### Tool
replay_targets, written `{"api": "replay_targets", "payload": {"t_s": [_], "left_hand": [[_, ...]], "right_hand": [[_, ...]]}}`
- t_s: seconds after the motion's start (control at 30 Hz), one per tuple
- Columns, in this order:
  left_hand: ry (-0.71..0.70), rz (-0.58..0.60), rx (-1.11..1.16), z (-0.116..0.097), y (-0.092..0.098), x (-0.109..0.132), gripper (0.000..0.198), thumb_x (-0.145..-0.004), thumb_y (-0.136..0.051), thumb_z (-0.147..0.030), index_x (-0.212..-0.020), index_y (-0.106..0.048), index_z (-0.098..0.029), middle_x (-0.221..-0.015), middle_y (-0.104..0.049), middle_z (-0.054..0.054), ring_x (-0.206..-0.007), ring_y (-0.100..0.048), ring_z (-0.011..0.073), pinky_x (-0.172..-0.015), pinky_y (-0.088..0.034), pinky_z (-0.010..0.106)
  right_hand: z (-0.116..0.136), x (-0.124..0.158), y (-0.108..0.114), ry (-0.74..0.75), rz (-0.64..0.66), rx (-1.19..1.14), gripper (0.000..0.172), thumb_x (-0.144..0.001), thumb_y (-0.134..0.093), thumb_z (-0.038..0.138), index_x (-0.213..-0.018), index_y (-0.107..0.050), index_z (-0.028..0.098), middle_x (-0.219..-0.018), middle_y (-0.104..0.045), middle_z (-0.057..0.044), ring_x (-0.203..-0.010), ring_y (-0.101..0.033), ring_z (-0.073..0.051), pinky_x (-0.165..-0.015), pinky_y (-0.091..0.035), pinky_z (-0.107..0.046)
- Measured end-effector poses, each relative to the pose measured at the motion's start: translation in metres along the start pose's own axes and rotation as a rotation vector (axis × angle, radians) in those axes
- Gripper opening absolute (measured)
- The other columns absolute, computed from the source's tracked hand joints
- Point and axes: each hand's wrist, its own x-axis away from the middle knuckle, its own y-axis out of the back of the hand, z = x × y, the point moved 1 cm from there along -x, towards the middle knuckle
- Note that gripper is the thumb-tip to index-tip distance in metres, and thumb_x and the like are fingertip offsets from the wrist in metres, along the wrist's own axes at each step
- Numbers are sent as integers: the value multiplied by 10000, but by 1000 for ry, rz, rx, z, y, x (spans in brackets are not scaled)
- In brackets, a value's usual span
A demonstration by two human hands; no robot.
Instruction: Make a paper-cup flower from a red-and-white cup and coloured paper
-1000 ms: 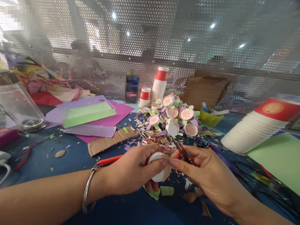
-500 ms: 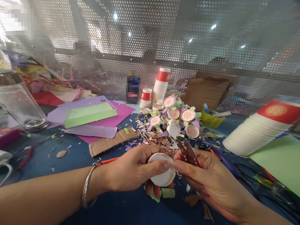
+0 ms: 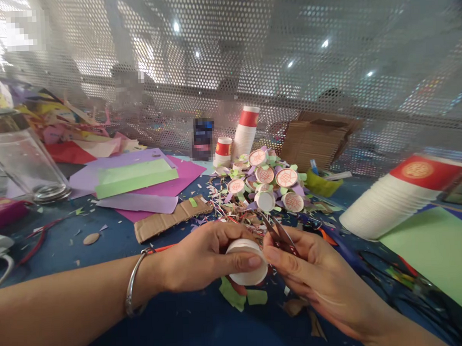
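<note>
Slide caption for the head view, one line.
Left hand holding a round white paper piece, right hand holding scissors, at a scrap-strewn blue table.

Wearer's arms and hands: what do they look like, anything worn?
Both hands ungloved, no sleeves in view. Left hand: slim, silvery, rounded bangle at the wrist. Right hand: no bracelet or ring visible.

At lower centre, the left hand's point(image 3: 204, 261) thumb covers part of the shallow, round white paper piece point(image 3: 246, 277). The right hand point(image 3: 309, 264) hides the handles of the dark metal scissors point(image 3: 283, 236). The frame's left edge crops the clear glass jar point(image 3: 27, 161); its right edge cuts the flat, pale green paper sheet point(image 3: 437, 256). Pixelation obscures the dark upright item point(image 3: 203, 139) near mid-frame.
</note>
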Motion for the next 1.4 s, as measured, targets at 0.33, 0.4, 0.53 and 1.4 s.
{"api": "replay_targets", "payload": {"t_s": [0.33, 0.4, 0.53, 1.4], "left_hand": [[-135, -166, -10, -2, -4, 4, 199, -879, -707, -301, -905, -627, -121, -832, -629, 28, -742, -591, 114, -706, -490, 240], [-165, -207, -38, -1, 1, 2, 214, -865, -726, -309, -913, -643, -118, -834, -640, 29, -748, -589, 114, -703, -478, 236], [-218, -274, -50, 0, 8, -1, 201, -852, -742, -304, -872, -653, -126, -811, -645, 10, -742, -569, 96, -694, -448, 213], [-224, -85, 85, 4, 13, -4, 83, -806, -753, -122, -885, -730, -109, -874, -724, 51, -803, -648, 112, -762, -506, 224]], "right_hand": [[3, 1, 7, 156, -178, 156, 330, -935, -589, 552, -1038, -620, 241, -631, -418, 67, -482, -271, -65, -413, -206, -206], [4, 3, 7, 211, -203, 299, 345, -941, -570, 562, -1086, -605, 251, -617, -435, 66, -471, -276, -76, -407, -209, -226], [3, 6, 5, 264, -174, 578, 325, -942, -596, 508, -1164, -558, 274, -781, -641, 9, -643, -549, -135, -544, -409, -249], [7, 11, 0, 460, -151, 813, 232, -940, -588, 457, -923, -597, 226, -686, -683, -12, -565, -628, -153, -429, -423, -244]]}}
